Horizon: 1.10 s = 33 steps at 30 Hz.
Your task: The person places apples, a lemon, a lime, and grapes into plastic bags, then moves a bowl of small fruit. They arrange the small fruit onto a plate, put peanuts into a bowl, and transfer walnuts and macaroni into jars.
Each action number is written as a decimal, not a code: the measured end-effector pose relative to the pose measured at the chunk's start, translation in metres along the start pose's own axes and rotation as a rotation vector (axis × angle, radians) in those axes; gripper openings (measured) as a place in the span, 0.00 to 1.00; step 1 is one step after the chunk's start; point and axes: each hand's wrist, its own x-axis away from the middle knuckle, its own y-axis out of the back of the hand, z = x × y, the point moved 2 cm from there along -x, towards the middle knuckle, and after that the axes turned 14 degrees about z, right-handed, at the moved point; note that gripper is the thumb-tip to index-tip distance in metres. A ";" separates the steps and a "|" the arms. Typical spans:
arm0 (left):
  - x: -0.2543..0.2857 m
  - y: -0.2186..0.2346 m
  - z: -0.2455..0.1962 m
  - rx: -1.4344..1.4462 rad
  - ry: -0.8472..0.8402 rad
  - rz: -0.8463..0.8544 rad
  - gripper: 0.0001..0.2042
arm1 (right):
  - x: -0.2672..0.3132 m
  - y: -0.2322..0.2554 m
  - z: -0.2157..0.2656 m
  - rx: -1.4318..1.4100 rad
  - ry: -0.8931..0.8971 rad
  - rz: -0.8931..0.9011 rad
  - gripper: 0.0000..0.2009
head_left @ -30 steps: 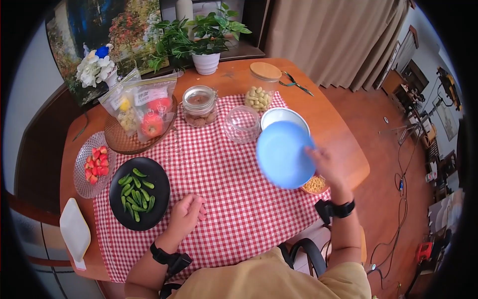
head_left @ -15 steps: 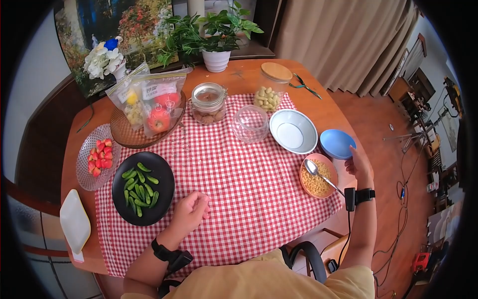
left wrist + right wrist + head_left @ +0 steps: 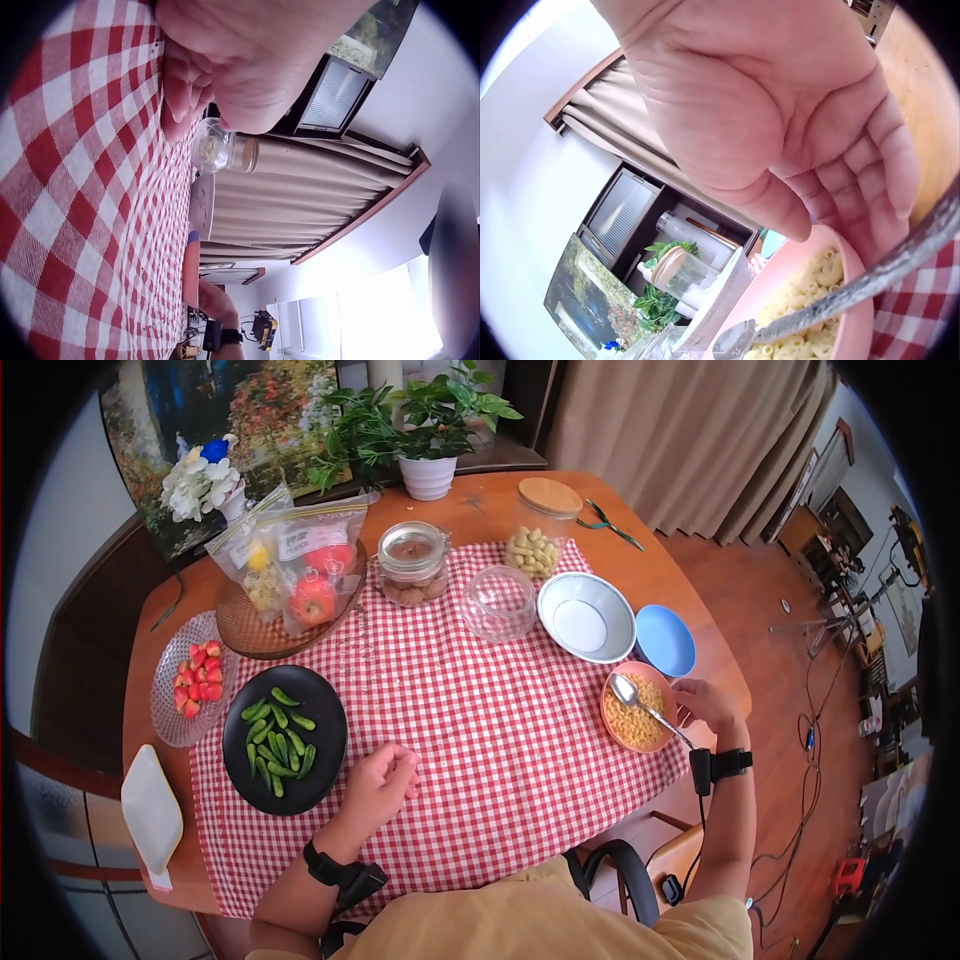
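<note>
My right hand (image 3: pixel 710 705) is at the right side of a pink bowl (image 3: pixel 860 311) of macaroni (image 3: pixel 630 722). In the right wrist view its fingers are relaxed along the outside of the bowl, with the thumb close to the rim. A metal spoon (image 3: pixel 652 712) lies in the bowl, its handle sticking out over the near rim. Just behind sits an empty blue bowl (image 3: pixel 667 642). My left hand (image 3: pixel 378 785) rests loosely curled on the checked tablecloth (image 3: pixel 480 760), holding nothing, to the right of a black plate (image 3: pixel 240 780) of small green cucumbers (image 3: pixel 283 742).
Behind the bowls stand a white bowl (image 3: pixel 585 622), a clear glass bowl (image 3: pixel 500 605), a wooden-lidded jar of peanuts (image 3: pixel 535 550) and a clamp-lid jar (image 3: pixel 412 565). At left are a basket (image 3: pixel 240 635) with bagged fruit, a glass dish (image 3: pixel 170 715) of red fruit pieces and a white tray (image 3: pixel 152 810).
The blue bowl went from above the white and pink bowls to the table at the right, where my right hand let go. That hand then came nearer to the pink bowl. Left hand stays put.
</note>
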 end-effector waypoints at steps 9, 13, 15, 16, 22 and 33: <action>0.002 -0.001 -0.007 -0.029 0.026 -0.007 0.10 | 0.007 -0.014 0.014 0.103 0.149 -0.009 0.08; 0.001 0.000 -0.002 -0.039 -0.005 -0.005 0.10 | 0.010 -0.025 0.028 0.117 0.223 0.071 0.09; 0.001 0.000 -0.002 -0.057 -0.009 0.006 0.10 | 0.013 -0.043 0.045 0.121 0.278 0.120 0.09; 0.001 0.000 -0.001 -0.058 -0.009 0.003 0.10 | 0.015 -0.055 0.057 0.125 0.332 0.168 0.09; 0.004 -0.001 -0.002 -0.039 -0.033 0.080 0.13 | 0.001 -0.131 0.094 0.020 0.416 0.449 0.09; 0.002 0.007 0.008 0.249 -0.068 0.093 0.20 | -0.030 -0.217 0.127 -0.132 0.442 0.717 0.10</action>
